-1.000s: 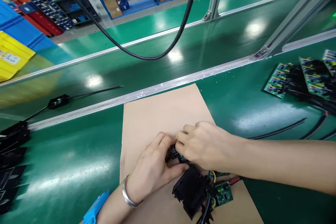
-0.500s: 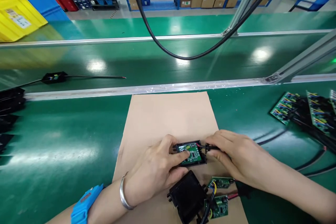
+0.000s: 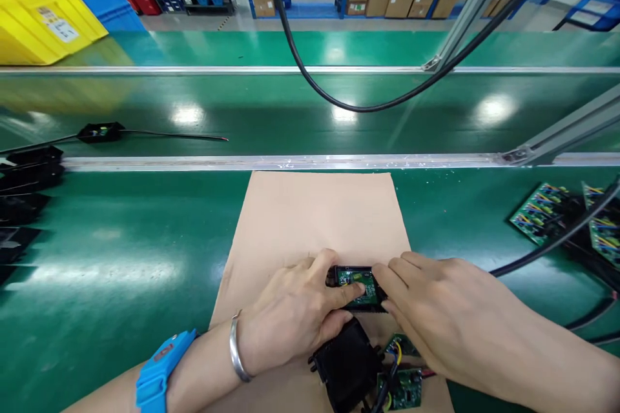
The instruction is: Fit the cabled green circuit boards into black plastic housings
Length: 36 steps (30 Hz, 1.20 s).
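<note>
Holding black rectangular plastic case (image 3: 365,307) in left hand (image 3: 295,306), forefinger (image 3: 349,294) on green circuit board (image 3: 370,284). Can't tell right hand's (image 3: 438,310) grip over hidden end.

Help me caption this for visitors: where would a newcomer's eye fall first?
Probably on the yellow bin at upper left, then the thick black cable looping across the upper middle. Below centre, the left hand and right hand are at a small black case, the left index finger on its green circuit board.

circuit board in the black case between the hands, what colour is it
Green; the circuit board shows best in the head view.
</note>
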### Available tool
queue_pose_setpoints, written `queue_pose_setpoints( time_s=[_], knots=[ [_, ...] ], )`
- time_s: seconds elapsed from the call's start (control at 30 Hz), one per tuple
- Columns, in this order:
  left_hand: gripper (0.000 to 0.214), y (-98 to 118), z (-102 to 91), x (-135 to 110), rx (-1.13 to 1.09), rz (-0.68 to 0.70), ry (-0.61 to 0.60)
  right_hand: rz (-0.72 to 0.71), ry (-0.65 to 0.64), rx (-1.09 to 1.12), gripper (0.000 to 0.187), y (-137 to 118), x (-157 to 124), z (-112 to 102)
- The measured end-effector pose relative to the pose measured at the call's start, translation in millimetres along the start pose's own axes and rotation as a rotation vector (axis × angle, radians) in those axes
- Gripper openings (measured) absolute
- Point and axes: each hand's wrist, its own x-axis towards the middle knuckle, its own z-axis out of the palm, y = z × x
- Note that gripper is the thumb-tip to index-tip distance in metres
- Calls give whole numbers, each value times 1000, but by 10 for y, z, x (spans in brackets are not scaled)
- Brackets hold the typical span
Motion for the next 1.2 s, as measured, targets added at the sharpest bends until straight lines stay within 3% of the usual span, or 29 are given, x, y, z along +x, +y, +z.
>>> queue_pose_setpoints(
  time_s=[0.13,0.4,0.67,0.9,1.2],
  knots=[
    [42,-52,19,-10,-21,22,34,-10,-40,13,7,57,42,31],
    [34,-113,80,-52,-135,63,124,-71,-147,-127,17,-33,65,105],
    [41,-101,19,-8,-196,28,126,23,-88,26,5,18,75,145],
    [28,44,1,14,87,26,71,166,-145,111,11,113,-14,128],
    [21,108,58,8,158,95,103,132,-59,-5,20,16,-21,259]
  ],
)
